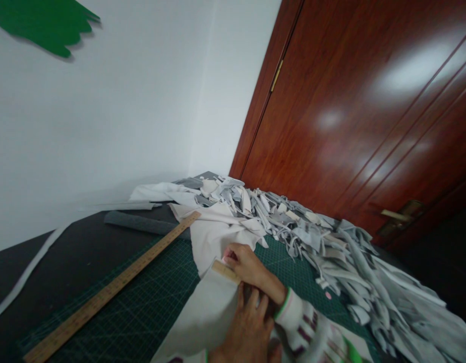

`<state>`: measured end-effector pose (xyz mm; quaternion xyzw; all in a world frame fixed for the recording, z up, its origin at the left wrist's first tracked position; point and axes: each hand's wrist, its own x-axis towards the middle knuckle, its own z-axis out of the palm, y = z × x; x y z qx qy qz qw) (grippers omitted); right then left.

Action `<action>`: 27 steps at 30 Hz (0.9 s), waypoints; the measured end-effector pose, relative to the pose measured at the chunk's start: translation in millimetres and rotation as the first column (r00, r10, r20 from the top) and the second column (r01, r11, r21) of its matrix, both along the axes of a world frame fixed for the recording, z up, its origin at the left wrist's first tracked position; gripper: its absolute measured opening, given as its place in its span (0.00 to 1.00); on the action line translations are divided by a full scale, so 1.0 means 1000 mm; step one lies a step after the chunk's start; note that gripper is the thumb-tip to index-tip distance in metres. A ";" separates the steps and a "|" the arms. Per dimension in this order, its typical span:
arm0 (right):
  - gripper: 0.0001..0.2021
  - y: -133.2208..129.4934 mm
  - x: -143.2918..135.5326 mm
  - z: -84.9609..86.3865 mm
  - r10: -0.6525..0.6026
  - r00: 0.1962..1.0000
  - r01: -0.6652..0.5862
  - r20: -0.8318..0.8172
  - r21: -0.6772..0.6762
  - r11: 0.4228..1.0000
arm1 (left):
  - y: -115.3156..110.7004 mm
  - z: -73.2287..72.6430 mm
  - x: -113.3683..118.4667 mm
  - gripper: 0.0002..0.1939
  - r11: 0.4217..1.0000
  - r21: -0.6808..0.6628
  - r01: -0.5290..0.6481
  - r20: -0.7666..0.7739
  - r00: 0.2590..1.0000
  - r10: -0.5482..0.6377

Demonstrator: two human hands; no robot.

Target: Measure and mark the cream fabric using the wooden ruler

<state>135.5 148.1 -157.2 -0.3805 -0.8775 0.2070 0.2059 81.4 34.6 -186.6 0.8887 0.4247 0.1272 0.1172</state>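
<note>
My left hand (248, 322) lies over a pale sheet of fabric (202, 307), fingers stretched forward. Its fingertips touch the near end of a short wooden strip (225, 271), perhaps a small ruler, resting on the fabric. Just beyond, my right hand (246, 264) is closed in a pinch at the strip's far edge. Whatever its fingers hold is too small to make out. Under the fabric is a green gridded cutting mat (142, 297). A crumpled pale pink cloth (218, 232) lies past the hands.
A long wooden ruler (115, 285) crosses the mat on the left. Behind it lies a dark grey roll (138, 222). Grey and white fabric scraps (304, 227) heap along the back and right. A white wall and a brown door (331, 101) border the table.
</note>
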 end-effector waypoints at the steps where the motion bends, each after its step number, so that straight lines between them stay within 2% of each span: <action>1: 0.06 0.000 0.000 0.001 0.004 1.000 -0.004 -0.001 0.003 1.000 | -0.001 0.001 0.000 0.24 1.000 -0.003 -0.004 0.005 1.000 0.004; 9: 0.04 -0.006 -0.003 0.005 0.012 1.000 -0.012 0.003 0.015 1.000 | -0.005 0.004 0.001 0.26 0.998 -0.064 -0.015 0.028 0.999 0.017; 19: 0.04 -0.005 -0.002 0.004 -0.014 0.999 0.013 0.053 0.023 1.000 | -0.002 -0.002 0.002 0.23 1.000 -0.002 -0.013 0.006 1.000 0.013; 27: 0.04 -0.002 0.001 0.009 0.049 0.988 -0.058 0.147 0.056 0.997 | -0.001 -0.003 0.000 0.22 0.999 0.031 -0.031 -0.003 1.000 0.031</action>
